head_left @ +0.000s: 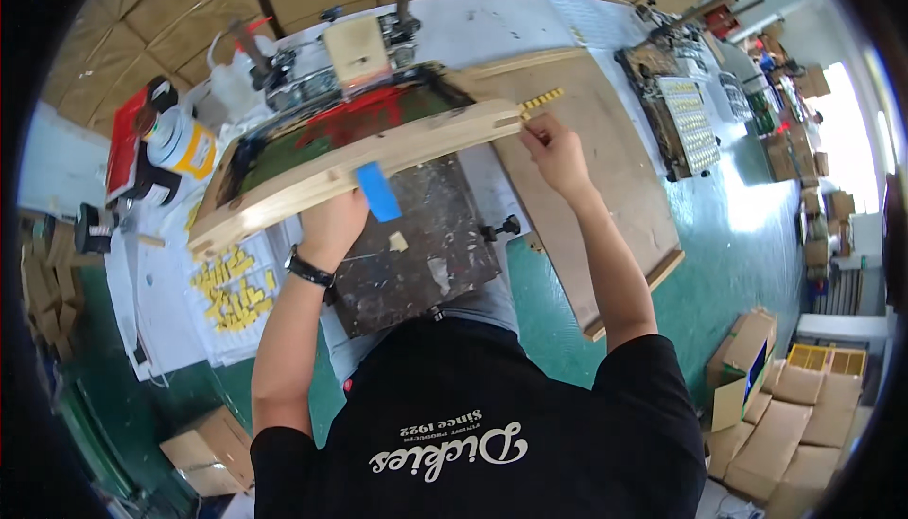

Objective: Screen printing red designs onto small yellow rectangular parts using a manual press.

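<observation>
A wooden screen-printing frame (378,161) is tilted up in front of me, its mesh smeared with red, green and black ink. My left hand (333,223) reaches under its near edge beside a blue tape tab (378,192); its fingers are hidden behind the wood. By the frame's right corner is my right hand (558,158), fingers curled and closed. Just beyond those fingertips lies a short strip of yellow-and-dark pieces (543,101); whether they touch it I cannot tell. Below the frame, a dark, stained base plate (421,254) carries a small cream-coloured scrap (398,241).
Many small yellow pieces (232,297) lie on white sheets at the left. Behind them stand a white-and-yellow tub (184,143) and a red container (126,152). A metal clamp (355,51) holds the frame's far side. A brown board (601,159) slants along the right.
</observation>
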Demonstrator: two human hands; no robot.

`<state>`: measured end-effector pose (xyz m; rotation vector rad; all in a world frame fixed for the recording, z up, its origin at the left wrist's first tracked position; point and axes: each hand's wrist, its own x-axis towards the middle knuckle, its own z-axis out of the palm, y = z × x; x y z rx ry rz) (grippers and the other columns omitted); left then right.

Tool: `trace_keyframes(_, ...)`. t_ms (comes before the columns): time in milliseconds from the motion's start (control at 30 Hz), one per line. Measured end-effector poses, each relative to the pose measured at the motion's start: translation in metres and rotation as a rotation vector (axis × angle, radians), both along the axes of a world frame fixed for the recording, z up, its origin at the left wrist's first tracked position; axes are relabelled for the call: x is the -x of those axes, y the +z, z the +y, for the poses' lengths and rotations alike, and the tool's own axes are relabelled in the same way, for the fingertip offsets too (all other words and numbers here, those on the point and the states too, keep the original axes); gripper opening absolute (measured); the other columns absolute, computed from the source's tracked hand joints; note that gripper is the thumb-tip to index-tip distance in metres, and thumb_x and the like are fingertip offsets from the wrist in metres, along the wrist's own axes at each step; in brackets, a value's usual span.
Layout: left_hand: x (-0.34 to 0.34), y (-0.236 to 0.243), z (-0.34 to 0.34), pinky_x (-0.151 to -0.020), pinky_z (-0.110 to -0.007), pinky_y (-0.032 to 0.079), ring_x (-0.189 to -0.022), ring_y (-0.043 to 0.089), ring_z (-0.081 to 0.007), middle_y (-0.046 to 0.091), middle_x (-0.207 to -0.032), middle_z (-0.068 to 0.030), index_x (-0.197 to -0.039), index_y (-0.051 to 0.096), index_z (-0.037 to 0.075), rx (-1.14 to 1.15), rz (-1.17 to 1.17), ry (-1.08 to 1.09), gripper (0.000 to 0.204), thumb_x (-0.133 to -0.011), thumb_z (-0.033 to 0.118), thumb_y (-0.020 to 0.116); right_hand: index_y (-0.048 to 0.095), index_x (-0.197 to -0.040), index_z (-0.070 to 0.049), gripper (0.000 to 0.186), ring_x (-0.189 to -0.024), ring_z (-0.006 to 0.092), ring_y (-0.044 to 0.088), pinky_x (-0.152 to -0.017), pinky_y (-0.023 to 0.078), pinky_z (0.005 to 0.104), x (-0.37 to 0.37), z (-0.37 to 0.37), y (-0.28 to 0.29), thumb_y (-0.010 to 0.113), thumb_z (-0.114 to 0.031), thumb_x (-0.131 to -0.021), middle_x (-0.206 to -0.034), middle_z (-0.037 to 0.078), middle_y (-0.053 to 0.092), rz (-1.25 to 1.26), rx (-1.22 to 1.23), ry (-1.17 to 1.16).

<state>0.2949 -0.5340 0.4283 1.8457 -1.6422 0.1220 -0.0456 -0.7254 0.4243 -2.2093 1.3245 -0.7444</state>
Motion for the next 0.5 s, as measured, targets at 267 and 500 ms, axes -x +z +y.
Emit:
trace_keyframes(267, 0.017, 0.013, 0.020, -0.087, -0.044, 0.056, -0.102, 0.071, -0.0402, 0.074, -0.121, -0.0202, -0.135, 0.070, 0.007, -0.134, -0.156, -0.024, 0.038, -0.103, 0.027, 0.068, 0.071, -0.098, -0.003, 0.019, -0.070, 0.0248, 0.066, -0.067, 0.053, 0.0379, 0.060, -0.046, -0.028, 0.073, -0.022, -0.095, -0.080, 0.008, 0.071, 0.081, -0.078, -0.270)
trace_keyframes(500, 0.026, 0.042, 0.042, -0.093, -0.045, 0.054, -0.107, 0.067, -0.0364, 0.064, -0.138, -0.0222, -0.140, 0.066, 0.006, -0.194, -0.369, -0.065, 0.041, -0.103, 0.023, 0.068, 0.069, -0.095, -0.005, 0.018, -0.076, 0.0361, 0.068, -0.071, 0.055, 0.0453, 0.036, -0.053, -0.039, 0.072, -0.022, -0.094, -0.081, 0.012, 0.072, 0.153, -0.051, -0.262)
